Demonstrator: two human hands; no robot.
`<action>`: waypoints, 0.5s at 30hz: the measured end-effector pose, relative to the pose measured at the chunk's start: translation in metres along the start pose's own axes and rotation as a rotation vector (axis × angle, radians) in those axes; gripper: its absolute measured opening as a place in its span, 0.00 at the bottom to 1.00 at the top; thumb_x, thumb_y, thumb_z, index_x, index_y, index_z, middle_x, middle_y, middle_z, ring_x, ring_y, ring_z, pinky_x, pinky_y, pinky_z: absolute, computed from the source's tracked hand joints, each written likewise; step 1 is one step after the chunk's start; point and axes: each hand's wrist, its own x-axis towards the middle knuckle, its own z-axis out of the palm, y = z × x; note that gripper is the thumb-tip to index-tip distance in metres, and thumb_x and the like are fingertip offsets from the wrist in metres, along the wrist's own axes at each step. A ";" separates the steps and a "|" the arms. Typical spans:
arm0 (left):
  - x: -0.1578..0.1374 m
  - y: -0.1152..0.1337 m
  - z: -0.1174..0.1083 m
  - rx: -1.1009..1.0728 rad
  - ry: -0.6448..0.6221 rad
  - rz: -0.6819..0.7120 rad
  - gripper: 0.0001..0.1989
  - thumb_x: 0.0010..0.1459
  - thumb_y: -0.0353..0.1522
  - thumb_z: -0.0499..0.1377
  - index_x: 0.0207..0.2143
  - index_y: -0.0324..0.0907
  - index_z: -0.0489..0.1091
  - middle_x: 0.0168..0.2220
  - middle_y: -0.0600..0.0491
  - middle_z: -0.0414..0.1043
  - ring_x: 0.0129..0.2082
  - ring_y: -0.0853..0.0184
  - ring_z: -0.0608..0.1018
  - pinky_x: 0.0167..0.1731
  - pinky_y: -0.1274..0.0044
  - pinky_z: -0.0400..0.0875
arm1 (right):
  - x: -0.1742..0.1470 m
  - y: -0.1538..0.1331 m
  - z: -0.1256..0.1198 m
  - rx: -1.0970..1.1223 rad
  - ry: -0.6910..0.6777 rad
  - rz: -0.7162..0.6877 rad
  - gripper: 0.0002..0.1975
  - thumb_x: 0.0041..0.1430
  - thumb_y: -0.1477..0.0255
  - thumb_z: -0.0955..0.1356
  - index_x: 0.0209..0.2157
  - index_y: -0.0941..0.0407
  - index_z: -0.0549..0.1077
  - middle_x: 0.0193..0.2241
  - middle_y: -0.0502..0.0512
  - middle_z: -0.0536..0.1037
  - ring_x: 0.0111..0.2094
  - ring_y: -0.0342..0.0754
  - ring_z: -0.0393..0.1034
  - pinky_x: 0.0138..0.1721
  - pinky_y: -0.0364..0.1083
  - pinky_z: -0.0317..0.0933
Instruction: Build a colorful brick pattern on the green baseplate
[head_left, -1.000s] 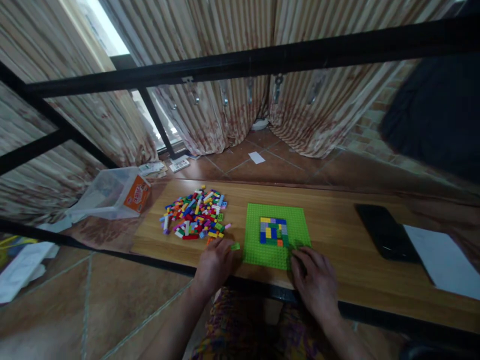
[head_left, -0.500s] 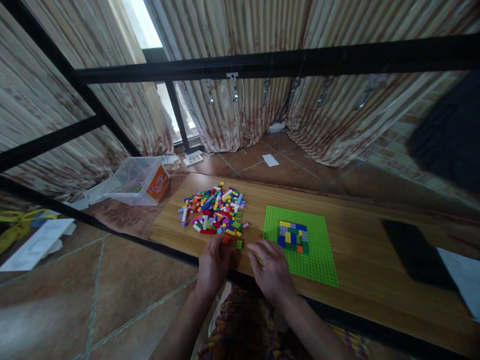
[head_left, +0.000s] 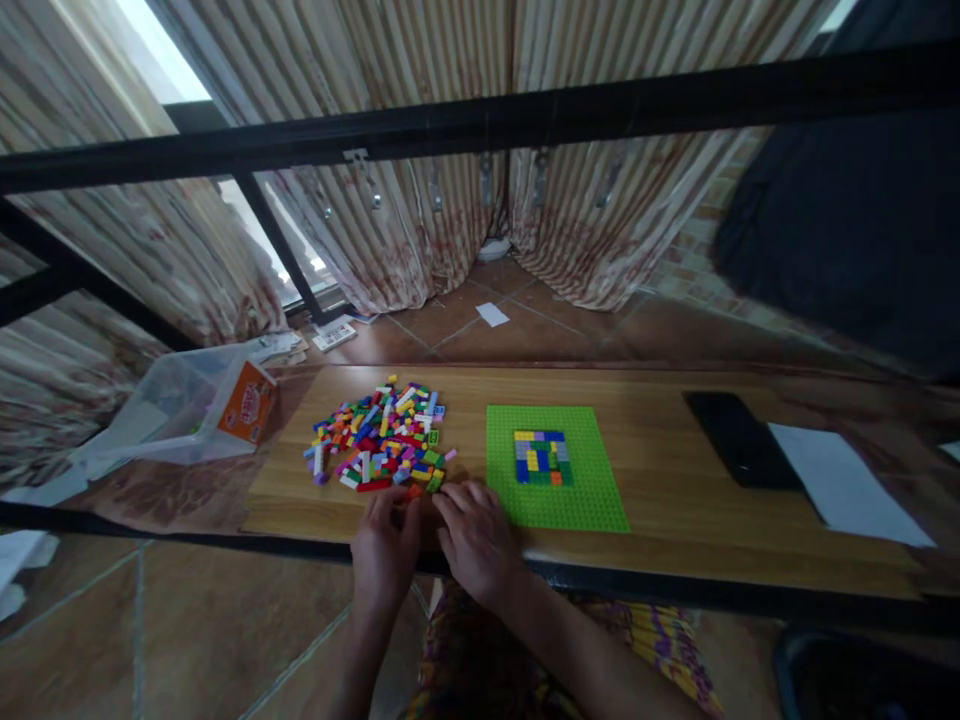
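A heap of small coloured bricks lies on the wooden table top. To its right sits a green baseplate with a small square of blue, yellow, grey, green and orange bricks pressed onto it. My left hand and my right hand rest side by side at the table's front edge, just below the heap. Their fingertips reach the nearest loose bricks, an orange one among them. Whether either hand grips a brick is hidden by the fingers.
A clear plastic tub with an orange label lies tipped at the left. A black phone and a white sheet lie at the right. A black metal bar crosses overhead; striped curtains hang behind.
My right hand has left the baseplate's front corner and moved left beside my left hand at the heap's front. The view has swung about meanwhile.
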 end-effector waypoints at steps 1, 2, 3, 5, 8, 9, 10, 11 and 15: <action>-0.002 0.003 -0.001 -0.041 -0.007 -0.004 0.10 0.58 0.39 0.56 0.36 0.43 0.70 0.33 0.52 0.74 0.30 0.64 0.77 0.31 0.74 0.71 | 0.000 0.001 -0.002 0.017 0.012 0.002 0.13 0.57 0.77 0.65 0.44 0.54 0.71 0.43 0.57 0.74 0.47 0.54 0.63 0.47 0.54 0.59; -0.004 0.008 -0.002 -0.085 -0.024 -0.004 0.10 0.57 0.40 0.56 0.36 0.43 0.70 0.33 0.52 0.75 0.30 0.65 0.77 0.31 0.74 0.71 | -0.002 0.002 -0.003 0.045 0.027 0.006 0.13 0.57 0.77 0.65 0.45 0.54 0.70 0.44 0.57 0.74 0.47 0.53 0.63 0.47 0.53 0.59; -0.007 0.014 -0.002 -0.133 -0.054 -0.003 0.11 0.57 0.40 0.56 0.36 0.43 0.70 0.33 0.52 0.75 0.30 0.65 0.77 0.31 0.74 0.72 | -0.005 0.004 -0.005 0.081 0.051 0.016 0.13 0.58 0.77 0.64 0.46 0.55 0.70 0.44 0.57 0.74 0.46 0.53 0.64 0.47 0.53 0.60; -0.012 0.027 0.003 -0.237 -0.131 -0.007 0.11 0.57 0.40 0.57 0.38 0.43 0.70 0.34 0.52 0.76 0.30 0.66 0.78 0.32 0.74 0.72 | -0.014 0.011 -0.010 0.163 0.125 0.063 0.14 0.59 0.77 0.63 0.47 0.55 0.70 0.44 0.58 0.75 0.46 0.52 0.66 0.47 0.53 0.61; -0.017 0.050 0.016 -0.375 -0.215 -0.021 0.11 0.56 0.38 0.58 0.38 0.42 0.71 0.35 0.52 0.77 0.32 0.66 0.78 0.33 0.75 0.73 | -0.029 0.026 -0.021 0.233 0.234 0.178 0.16 0.59 0.77 0.62 0.49 0.55 0.69 0.44 0.58 0.76 0.46 0.52 0.68 0.48 0.53 0.63; -0.018 0.057 0.022 -0.411 -0.237 -0.025 0.10 0.56 0.37 0.58 0.38 0.42 0.71 0.35 0.52 0.77 0.32 0.66 0.78 0.33 0.75 0.74 | -0.034 0.032 -0.026 0.233 0.251 0.210 0.17 0.59 0.77 0.63 0.50 0.54 0.69 0.44 0.57 0.76 0.46 0.52 0.68 0.48 0.53 0.63; -0.018 0.063 0.028 -0.442 -0.264 -0.024 0.10 0.55 0.37 0.58 0.37 0.42 0.71 0.34 0.52 0.77 0.32 0.66 0.78 0.33 0.76 0.74 | -0.038 0.038 -0.030 0.226 0.260 0.234 0.18 0.58 0.77 0.63 0.51 0.54 0.68 0.45 0.57 0.76 0.46 0.52 0.68 0.49 0.53 0.63; -0.018 0.069 0.034 -0.467 -0.296 -0.020 0.09 0.55 0.36 0.58 0.36 0.42 0.72 0.33 0.53 0.77 0.31 0.66 0.78 0.33 0.76 0.74 | -0.041 0.044 -0.035 0.214 0.264 0.249 0.19 0.58 0.76 0.63 0.52 0.54 0.68 0.45 0.57 0.76 0.47 0.52 0.68 0.49 0.54 0.63; -0.016 0.088 0.054 -0.502 -0.399 -0.021 0.06 0.53 0.33 0.58 0.34 0.42 0.72 0.31 0.55 0.76 0.30 0.68 0.77 0.33 0.77 0.73 | -0.051 0.065 -0.052 0.177 0.249 0.242 0.18 0.59 0.77 0.64 0.51 0.54 0.69 0.44 0.57 0.77 0.46 0.52 0.69 0.48 0.54 0.65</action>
